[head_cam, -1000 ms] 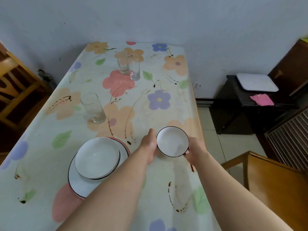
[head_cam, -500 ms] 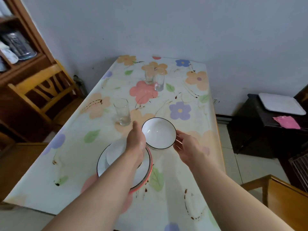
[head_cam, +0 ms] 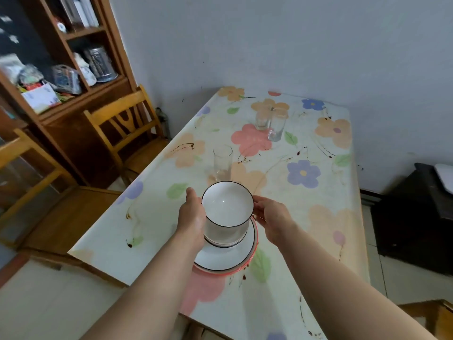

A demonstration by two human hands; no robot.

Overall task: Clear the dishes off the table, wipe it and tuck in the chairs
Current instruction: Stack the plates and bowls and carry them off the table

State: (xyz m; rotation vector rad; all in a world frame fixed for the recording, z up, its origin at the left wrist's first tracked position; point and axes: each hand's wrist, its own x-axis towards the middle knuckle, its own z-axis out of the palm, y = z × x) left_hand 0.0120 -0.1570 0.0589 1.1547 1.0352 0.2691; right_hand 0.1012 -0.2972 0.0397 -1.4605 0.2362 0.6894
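Flower-printed oilcloth covers the long bench [head_cam: 326, 224], which runs away toward a pale wall and is streaked with dark brown drips. Nearest the camera, two bare forearms reach out over its front edge. The left hand [head_cam: 192, 214] presses its palm against the left side of a small white bowl with a thin black rim [head_cam: 227, 204], fingers curled round behind it; the right hand [head_cam: 270, 214] cups the opposite side with fingers spread, so the bowl is held between both. That bowl sits just above, or nested in, a second white black-rimmed bowl [head_cam: 224, 238]; I cannot tell whether they touch. Under these lies a white plate [head_cam: 228, 260] stacked on a red-rimmed plate [head_cam: 250, 262] on the cloth. Just beyond the stack stands a clear faceted glass [head_cam: 222, 165], upright. Farther back, near the wall, two more clear tumblers [head_cam: 269, 123] stand side by side. To the left, apart from the bench, stands a wooden chair [head_cam: 127, 133] before a brown shelf unit [head_cam: 61, 77].
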